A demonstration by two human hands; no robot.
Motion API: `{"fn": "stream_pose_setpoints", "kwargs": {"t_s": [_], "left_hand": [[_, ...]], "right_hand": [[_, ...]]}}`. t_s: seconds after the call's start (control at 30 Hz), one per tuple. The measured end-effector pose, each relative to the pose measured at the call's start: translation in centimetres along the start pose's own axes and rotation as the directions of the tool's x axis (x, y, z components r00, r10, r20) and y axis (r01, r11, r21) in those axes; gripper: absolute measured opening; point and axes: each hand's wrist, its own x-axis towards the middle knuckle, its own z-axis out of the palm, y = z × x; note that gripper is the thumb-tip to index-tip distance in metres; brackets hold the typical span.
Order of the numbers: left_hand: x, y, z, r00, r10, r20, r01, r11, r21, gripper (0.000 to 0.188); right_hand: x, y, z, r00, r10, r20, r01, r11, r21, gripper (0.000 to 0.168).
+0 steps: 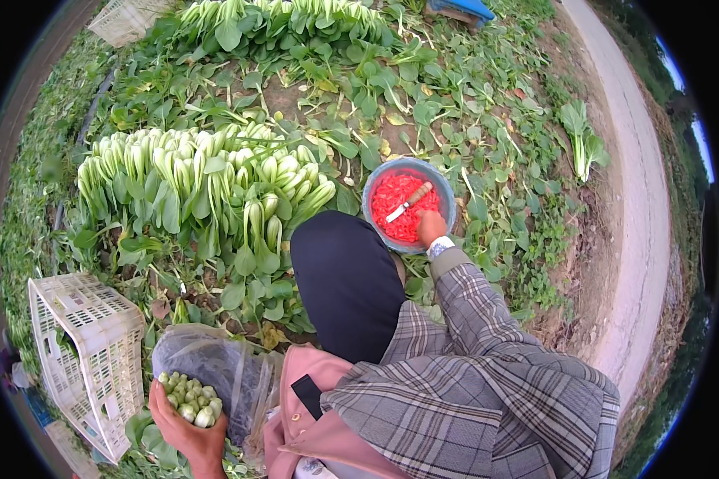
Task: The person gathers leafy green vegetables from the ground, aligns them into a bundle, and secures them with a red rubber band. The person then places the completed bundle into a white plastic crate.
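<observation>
My left hand (187, 432) is wrapped around a bunch of bok choy (193, 398), its pale stem ends facing up. A clear plastic sheet (251, 389) over my leg lies beside that bunch. My right hand (432, 226) reaches over the rim of a round grey bucket (449, 197). Its fingertips touch a heap of small red strips (395, 190) inside, and they are partly hidden. On the strips rests a short knife (408, 202) with a wooden handle, just beyond my fingers. My dark-clad knee (347, 281) sits left of the bucket.
A long pile of bok choy (198, 173) lies ahead on the left, with another pile (287, 30) farther away. One white plastic crate (90, 353) lies at left, another crate (126, 21) at far left. A loose bok choy (582, 141) lies beside the pale path (635, 197).
</observation>
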Motion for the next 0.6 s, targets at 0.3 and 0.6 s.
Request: {"fn": "stream_pose_setpoints", "kwargs": {"t_s": [0.3, 0.6], "left_hand": [[0.7, 0.1, -0.5, 0.997, 0.037, -0.063, -0.039, 0.999, -0.027, 0.09], [-0.9, -2.1, -0.7, 0.997, -0.023, -0.074, 0.02, 0.999, -0.048, 0.089]], "right_hand": [[3.6, 1.1, -0.8, 0.998, -0.044, -0.044, 0.035, 0.985, -0.171, 0.016], [4.2, -10.9, -9.6, 0.911, -0.384, -0.147, 0.411, 0.862, 0.297, 0.009]]}}
